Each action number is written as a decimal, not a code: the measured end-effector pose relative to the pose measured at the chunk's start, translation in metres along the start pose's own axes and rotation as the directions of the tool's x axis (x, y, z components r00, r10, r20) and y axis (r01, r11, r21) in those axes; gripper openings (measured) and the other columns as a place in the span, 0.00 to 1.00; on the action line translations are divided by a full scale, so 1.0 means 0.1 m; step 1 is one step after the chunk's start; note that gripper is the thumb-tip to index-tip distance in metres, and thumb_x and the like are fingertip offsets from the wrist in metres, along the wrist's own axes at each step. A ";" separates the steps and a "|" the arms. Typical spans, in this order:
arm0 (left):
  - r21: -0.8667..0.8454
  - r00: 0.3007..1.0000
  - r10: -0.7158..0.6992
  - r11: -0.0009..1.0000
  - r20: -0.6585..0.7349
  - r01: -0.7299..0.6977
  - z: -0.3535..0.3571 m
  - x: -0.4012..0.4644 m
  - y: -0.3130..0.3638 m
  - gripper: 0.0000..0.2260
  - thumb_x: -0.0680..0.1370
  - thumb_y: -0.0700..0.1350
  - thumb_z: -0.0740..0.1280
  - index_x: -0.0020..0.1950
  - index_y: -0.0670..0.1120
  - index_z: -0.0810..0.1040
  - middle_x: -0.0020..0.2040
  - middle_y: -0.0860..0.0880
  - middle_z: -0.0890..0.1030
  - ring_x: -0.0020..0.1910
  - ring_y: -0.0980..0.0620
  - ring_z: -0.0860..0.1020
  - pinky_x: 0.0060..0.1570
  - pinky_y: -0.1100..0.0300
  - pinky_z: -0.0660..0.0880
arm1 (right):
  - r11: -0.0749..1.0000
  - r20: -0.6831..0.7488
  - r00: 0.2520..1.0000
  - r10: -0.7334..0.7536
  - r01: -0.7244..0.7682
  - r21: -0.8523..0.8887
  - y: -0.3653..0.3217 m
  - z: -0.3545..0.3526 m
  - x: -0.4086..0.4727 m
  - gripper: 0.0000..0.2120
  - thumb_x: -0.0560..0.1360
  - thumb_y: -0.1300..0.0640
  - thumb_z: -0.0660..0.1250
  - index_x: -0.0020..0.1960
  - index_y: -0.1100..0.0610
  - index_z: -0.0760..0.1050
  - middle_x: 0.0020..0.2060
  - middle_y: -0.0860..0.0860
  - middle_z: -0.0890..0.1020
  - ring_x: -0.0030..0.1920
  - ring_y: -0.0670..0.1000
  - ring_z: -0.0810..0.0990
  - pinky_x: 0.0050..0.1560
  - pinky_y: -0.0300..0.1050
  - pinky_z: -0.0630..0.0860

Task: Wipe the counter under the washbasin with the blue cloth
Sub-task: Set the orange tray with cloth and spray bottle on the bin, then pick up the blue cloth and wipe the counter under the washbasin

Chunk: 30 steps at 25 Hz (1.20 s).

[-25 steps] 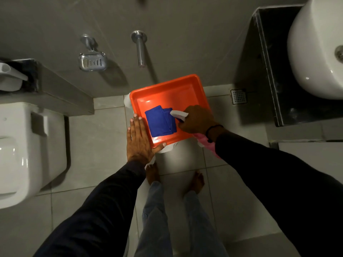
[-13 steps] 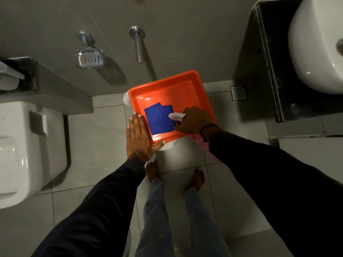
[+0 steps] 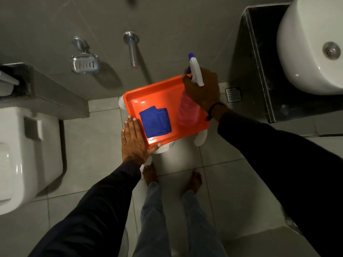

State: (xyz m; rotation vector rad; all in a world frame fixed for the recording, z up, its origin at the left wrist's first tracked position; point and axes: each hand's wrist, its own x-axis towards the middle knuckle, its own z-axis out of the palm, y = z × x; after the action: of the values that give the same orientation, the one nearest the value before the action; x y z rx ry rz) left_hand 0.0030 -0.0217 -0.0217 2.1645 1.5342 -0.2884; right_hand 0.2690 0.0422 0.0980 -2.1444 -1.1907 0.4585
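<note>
1. Since the earlier frame the right hand (image 3: 201,89) has risen from the near edge of the orange tray (image 3: 148,97) to its far right corner, bringing a spray bottle (image 3: 187,110) up with it; the bottle's white trigger head with its purple nozzle now stands above the knuckles and its pink, see-through body hangs below the hand over the tray.
2. The room is a tiled bathroom: grey floor tiles under two bare feet, a grey wall beyond the hands with a metal soap dish (image 3: 85,64) and a metal spout (image 3: 132,50), and a white toilet (image 3: 24,154) off to the outer side of the left hand.
3. Out past the right hand, a white washbasin (image 3: 306,52) sits on a dark tabletop (image 3: 259,75), with a floor drain (image 3: 233,94) between that tabletop and the tray.
4. The tray rests on a white stand that shows only at its edges.
5. The left hand (image 3: 134,140) lies flat and spread along the tray's near left edge, thumb touching the rim, holding nothing.
6. The right hand is closed around the spray bottle's neck.
7. The blue cloth (image 3: 155,123) lies folded in the tray, between the two hands and just beside the left fingertips, touched by neither hand.
</note>
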 end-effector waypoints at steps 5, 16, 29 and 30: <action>0.025 1.000 -0.011 1.000 0.007 0.011 0.04 0.02 -0.03 0.60 0.66 0.81 0.43 0.83 0.38 0.40 0.84 0.36 0.42 0.84 0.37 0.44 0.83 0.38 0.49 | 0.991 -0.011 0.992 -0.126 0.126 0.047 0.27 0.19 -0.23 0.14 0.76 0.52 0.70 0.57 0.60 0.80 0.37 0.54 0.85 0.38 0.54 0.84 0.43 0.48 0.81; -0.061 0.998 -0.050 0.997 -0.027 0.049 -0.43 0.00 0.25 0.37 0.79 0.57 0.66 0.80 0.39 0.59 0.80 0.37 0.62 0.79 0.34 0.63 0.79 0.43 0.59 | 0.901 0.164 0.896 0.412 -0.375 -0.217 0.43 0.30 -1.01 0.32 0.70 0.38 0.73 0.65 0.59 0.75 0.60 0.57 0.82 0.61 0.59 0.81 0.63 0.53 0.78; -0.407 0.918 -0.331 0.824 0.217 0.394 -0.40 0.83 0.52 0.28 0.77 0.37 0.70 0.73 0.37 0.62 0.66 0.34 0.74 0.63 0.34 0.77 0.63 0.43 0.77 | 0.887 0.428 0.777 0.462 -0.395 -0.239 0.42 1.21 -0.80 0.15 0.73 0.48 0.75 0.46 0.60 0.79 0.50 0.61 0.85 0.53 0.62 0.83 0.44 0.47 0.72; -0.443 0.931 -0.312 0.818 0.191 0.366 -0.45 0.78 0.50 0.26 0.75 0.36 0.70 0.71 0.37 0.65 0.64 0.34 0.75 0.62 0.34 0.77 0.61 0.44 0.78 | 0.887 0.431 0.775 0.462 -0.405 -0.223 0.40 1.14 -0.81 0.14 0.72 0.48 0.75 0.43 0.58 0.76 0.49 0.61 0.85 0.52 0.62 0.83 0.45 0.48 0.73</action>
State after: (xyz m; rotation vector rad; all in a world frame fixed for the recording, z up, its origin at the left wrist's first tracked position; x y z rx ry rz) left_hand 0.0729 0.0515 -0.0030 1.4703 1.7117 -0.1227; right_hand 0.1860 -0.0015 -0.0133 -2.5025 -0.9614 1.2082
